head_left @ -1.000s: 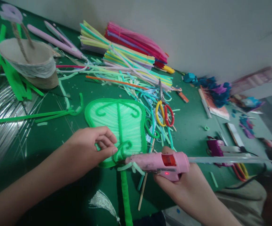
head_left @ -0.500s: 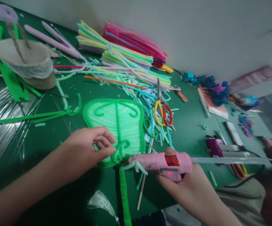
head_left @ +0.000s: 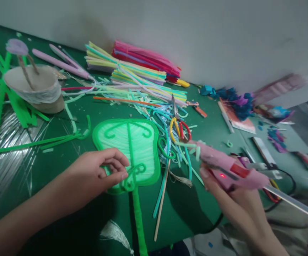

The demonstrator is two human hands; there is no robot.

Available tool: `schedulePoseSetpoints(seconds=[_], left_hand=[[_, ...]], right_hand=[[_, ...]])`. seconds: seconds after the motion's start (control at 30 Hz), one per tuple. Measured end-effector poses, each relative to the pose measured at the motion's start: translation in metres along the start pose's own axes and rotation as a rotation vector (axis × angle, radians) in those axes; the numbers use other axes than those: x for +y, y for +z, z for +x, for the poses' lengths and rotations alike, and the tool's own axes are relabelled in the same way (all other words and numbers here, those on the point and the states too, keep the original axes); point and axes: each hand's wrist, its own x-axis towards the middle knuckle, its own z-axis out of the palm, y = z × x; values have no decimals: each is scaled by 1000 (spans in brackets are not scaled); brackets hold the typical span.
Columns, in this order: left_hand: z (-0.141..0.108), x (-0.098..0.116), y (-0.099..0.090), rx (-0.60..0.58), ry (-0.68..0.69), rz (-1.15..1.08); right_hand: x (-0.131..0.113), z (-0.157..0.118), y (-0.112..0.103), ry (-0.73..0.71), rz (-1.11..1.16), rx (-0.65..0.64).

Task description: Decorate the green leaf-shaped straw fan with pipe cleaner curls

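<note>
A green fan-shaped piece (head_left: 143, 149) with a pale ribbed face, darker green rim and curled strips lies on the table, its green handle (head_left: 138, 220) pointing toward me. Over its lower left part is my left hand (head_left: 103, 170), thumb and index finger pinched at the small green curls (head_left: 129, 181); whether they grip a curl is too small to tell. My right hand (head_left: 231, 195) holds a pink glue gun (head_left: 223, 163) right of the fan, apart from it, with a red light lit and a clear glue stick out of its back.
Scissors (head_left: 179, 124) lie among cut strips behind the fan. Bundles of coloured stems (head_left: 148, 60) rest by the wall. A wooden pot (head_left: 36, 89) stands at left, a silver tassel (head_left: 115, 233) in front. Another person's hand (head_left: 307, 160) is at far right.
My right hand has drawn the glue gun away from the fan's lower curls, to the right and slightly up. My left hand stays near the curls. The view has shifted a little.
</note>
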Motion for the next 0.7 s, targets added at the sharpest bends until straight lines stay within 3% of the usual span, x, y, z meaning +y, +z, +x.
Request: schedulePoseSetpoints(seconds=[0.1, 0.3, 0.4, 0.47, 0.53, 0.6, 0.7], left_hand=[[-7, 9, -7, 59, 111, 199], [-22, 22, -15, 263, 522, 617], [-27, 25, -12, 329, 688, 784], [-33, 26, -6, 376, 752, 889], [-44, 23, 1, 438, 856, 1031], [-56, 17, 8, 408, 961, 1105], [-71, 5, 13, 347, 1119, 1377]], right_hand=[[27, 9, 0, 4, -149, 72], [82, 24, 15, -111, -308, -31], [92, 24, 10, -162, -369, -121], [81, 21, 1, -193, -446, -95], [54, 19, -9, -249, -379, -25], [18, 20, -18, -311, -87, 7], [-32, 27, -21, -365, 291, -173]])
